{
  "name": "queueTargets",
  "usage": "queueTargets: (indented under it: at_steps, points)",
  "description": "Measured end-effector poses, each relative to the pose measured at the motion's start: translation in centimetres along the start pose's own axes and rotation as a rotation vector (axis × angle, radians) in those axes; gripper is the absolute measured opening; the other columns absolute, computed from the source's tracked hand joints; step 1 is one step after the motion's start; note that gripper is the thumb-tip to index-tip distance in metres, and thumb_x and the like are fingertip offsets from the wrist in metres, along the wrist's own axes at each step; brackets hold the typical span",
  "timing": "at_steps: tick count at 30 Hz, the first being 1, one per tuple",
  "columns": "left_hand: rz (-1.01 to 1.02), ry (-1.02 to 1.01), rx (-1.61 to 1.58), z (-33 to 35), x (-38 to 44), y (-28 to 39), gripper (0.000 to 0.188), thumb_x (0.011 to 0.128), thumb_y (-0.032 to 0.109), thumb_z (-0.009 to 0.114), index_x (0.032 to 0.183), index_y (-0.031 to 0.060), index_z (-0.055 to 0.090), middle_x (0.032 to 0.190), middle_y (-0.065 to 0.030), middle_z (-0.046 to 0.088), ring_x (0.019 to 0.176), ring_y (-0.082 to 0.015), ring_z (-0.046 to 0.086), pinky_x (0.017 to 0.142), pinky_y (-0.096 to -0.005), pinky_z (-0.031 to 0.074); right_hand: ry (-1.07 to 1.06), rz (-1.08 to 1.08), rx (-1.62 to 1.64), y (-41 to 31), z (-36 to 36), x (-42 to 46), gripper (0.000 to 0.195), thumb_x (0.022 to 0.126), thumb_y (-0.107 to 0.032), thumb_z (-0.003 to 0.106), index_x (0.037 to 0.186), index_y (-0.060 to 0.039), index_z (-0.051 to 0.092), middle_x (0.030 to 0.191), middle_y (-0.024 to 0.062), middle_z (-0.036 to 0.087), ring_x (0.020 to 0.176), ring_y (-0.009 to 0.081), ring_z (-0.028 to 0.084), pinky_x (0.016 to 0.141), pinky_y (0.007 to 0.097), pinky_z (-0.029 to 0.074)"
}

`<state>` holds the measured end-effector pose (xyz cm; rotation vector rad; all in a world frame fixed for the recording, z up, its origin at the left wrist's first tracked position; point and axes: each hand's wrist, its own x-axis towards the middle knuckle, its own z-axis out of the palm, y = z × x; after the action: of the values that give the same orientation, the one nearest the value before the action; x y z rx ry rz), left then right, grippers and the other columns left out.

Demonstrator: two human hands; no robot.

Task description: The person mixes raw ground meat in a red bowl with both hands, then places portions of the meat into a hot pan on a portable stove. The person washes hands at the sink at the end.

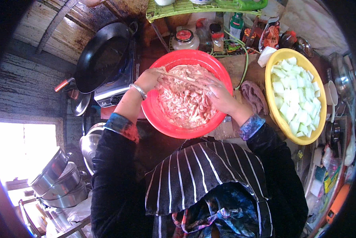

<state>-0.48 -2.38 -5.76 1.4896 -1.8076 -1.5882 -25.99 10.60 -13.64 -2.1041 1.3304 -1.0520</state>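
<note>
A red plastic basin (151,119) holds a heap of raw, pale pink meat strips (190,101) with a wet coating. At the basin's upper left rim, my left hand (150,79), with a silver bangle at the wrist, grips some of the meat. My right hand (221,93) holds meat over the right part of the heap, its fingertips partly hidden. A stretched band of meat runs between the two hands. To the right, a yellow plastic basket (268,98) is full of pale green vegetable chunks (298,95).
A black wok (106,56) rests on a portable stove (112,95) at left. Behind the basin, a glass jar (185,41) and bottles stand beneath a green rack (178,10). A brown cloth (253,96) lies between basin and basket. Steel pots (62,184) are stacked at lower left.
</note>
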Motion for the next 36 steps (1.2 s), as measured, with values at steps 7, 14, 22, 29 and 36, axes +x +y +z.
queueTargets:
  at_steps: [7, 14, 22, 29, 36]
  points:
    - [-0.055, 0.006, -0.371, -0.1, -0.6, 0.3, 0.021, 0.091, 0.012, 0.041, 0.086, 0.0013, 0.059, 0.072, -0.0082, 0.062, 0.047, -0.0108, 0.049, 0.041, -0.021, 0.037, -0.175, 0.03, -0.28, -1.8, -0.7, -1.4, 0.034, 0.083, -0.012, 0.053, 0.113, 0.0018, 0.057, 0.131, 0.0177, 0.049, 0.132, 0.0317, 0.034, 0.106, 0.0459, 0.027]
    - [-0.089, 0.081, -0.466, 0.0, -0.4, 0.4, 0.021, 0.091, 0.009, 0.038, 0.087, 0.0011, 0.057, 0.071, -0.0084, 0.06, 0.047, -0.0116, 0.049, 0.041, -0.0212, 0.038, -0.246, -0.158, -0.487, -3.2, -0.4, -1.2, 0.028, 0.082, -0.016, 0.053, 0.102, 0.0012, 0.062, 0.128, 0.0139, 0.052, 0.135, 0.0266, 0.031, 0.108, 0.052, 0.022]
    - [-0.049, 0.09, -0.538, -0.1, 0.4, 0.1, 0.02, 0.091, 0.009, 0.038, 0.088, 0.0044, 0.057, 0.071, -0.0054, 0.059, 0.048, -0.0117, 0.05, 0.042, -0.0211, 0.038, -0.313, -0.141, -0.482, -3.7, -0.3, -1.8, 0.051, 0.078, -0.019, 0.054, 0.128, -0.0069, 0.052, 0.135, 0.0114, 0.047, 0.136, 0.0262, 0.029, 0.11, 0.0535, 0.019]
    - [-0.023, -0.018, -0.614, -1.5, 1.2, -0.2, 0.015, 0.089, 0.011, 0.037, 0.083, 0.0089, 0.051, 0.071, -0.0053, 0.058, 0.048, -0.0106, 0.044, 0.041, -0.0188, 0.03, -0.175, -0.277, -0.527, -2.7, 0.1, -2.4, 0.035, 0.084, -0.02, 0.048, 0.112, -0.0063, 0.062, 0.131, 0.0099, 0.051, 0.136, 0.0234, 0.03, 0.11, 0.0531, 0.018]
    - [-0.031, -0.1, -0.234, -1.8, 0.1, 3.8, 0.029, 0.095, 0.024, 0.043, 0.107, 0.0028, 0.059, 0.098, -0.011, 0.065, 0.055, -0.0116, 0.054, 0.045, -0.0188, 0.039, -0.353, 0.027, -0.504, -0.8, 0.3, -4.3, 0.051, 0.081, -0.026, 0.059, 0.128, -0.0095, 0.05, 0.132, 0.0104, 0.05, 0.135, 0.0229, 0.03, 0.109, 0.0539, 0.02]
